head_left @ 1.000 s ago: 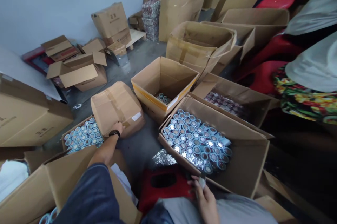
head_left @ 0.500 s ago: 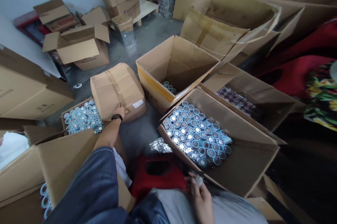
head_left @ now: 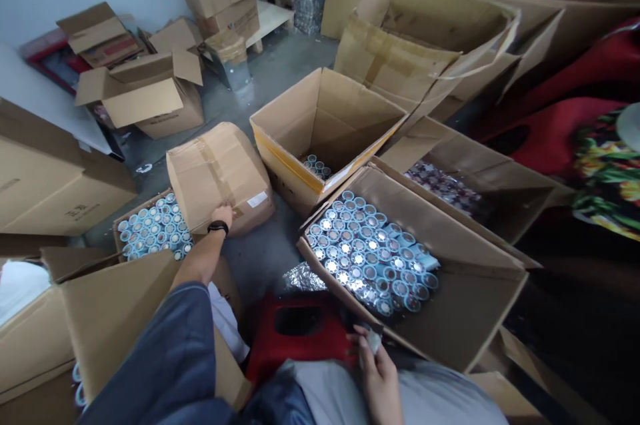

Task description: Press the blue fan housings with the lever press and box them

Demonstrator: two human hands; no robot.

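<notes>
My left hand [head_left: 223,215] rests against a bulging, taped cardboard box [head_left: 240,165], close to its tape strip; its fingers are curled, and what they grip, if anything, is hidden. By my lap, the closed fingers of my right hand [head_left: 380,372] hold a small pale object [head_left: 374,340] with a dark end, too small to name surely. Just beyond that hand is an open carton [head_left: 475,305] partly filled with blue-ringed cylinders [head_left: 357,245]. A smaller box [head_left: 120,238] left of the taped box holds more such blue-ringed pieces [head_left: 155,228].
A deep open carton [head_left: 285,158] stands beyond, with a few cylinders in its bottom. Behind it is a large worn carton [head_left: 395,58]. A red plastic stool [head_left: 300,352] sits before me. At right is a person's flowered clothing [head_left: 610,172]; an open-flapped box [head_left: 165,112] lies far left.
My left hand's fingers, stretched over the box before, are now curled at nearly the same place. The view has shifted slightly. My right hand still holds the small pale object.
</notes>
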